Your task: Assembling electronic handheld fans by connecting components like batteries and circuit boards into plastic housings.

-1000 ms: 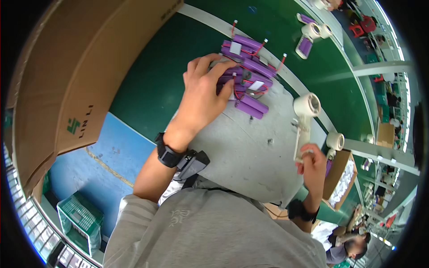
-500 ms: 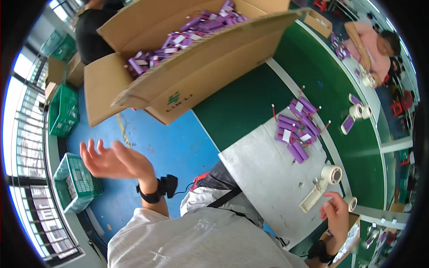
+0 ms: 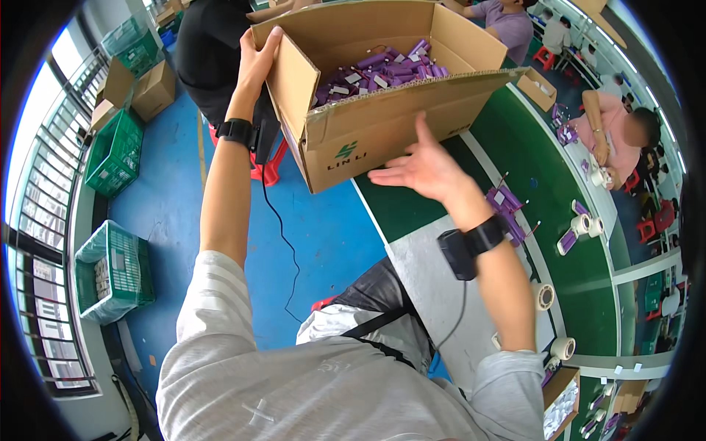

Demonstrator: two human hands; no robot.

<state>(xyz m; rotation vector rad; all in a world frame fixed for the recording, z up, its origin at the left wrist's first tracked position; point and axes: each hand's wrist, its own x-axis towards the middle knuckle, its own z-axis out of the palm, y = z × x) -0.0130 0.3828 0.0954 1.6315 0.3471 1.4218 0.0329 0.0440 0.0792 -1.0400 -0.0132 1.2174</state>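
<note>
Here, the left hand [image 3: 256, 65] apparently pinches the carton [image 3: 386, 132]; the right hand [image 3: 430, 170] spreads near its side.

Matt corrugated cardboard box [image 3: 390, 125], glossy plastic-wrapped purple packs [image 3: 401, 71], smooth green tabletop [image 3: 555, 195], matt cloth shirt [image 3: 353, 397], plastic crate [image 3: 132, 261]

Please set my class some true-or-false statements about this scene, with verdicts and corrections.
1. The left hand holds the cardboard box at its edge. True.
2. The cardboard box is closed. False: it is open, with purple packs inside.
3. The right hand holds a white roll. False: the right hand is open and empty.
4. Some purple packs lie outside the box. True.
5. The nearest crate at left is red. False: it is green.
</note>
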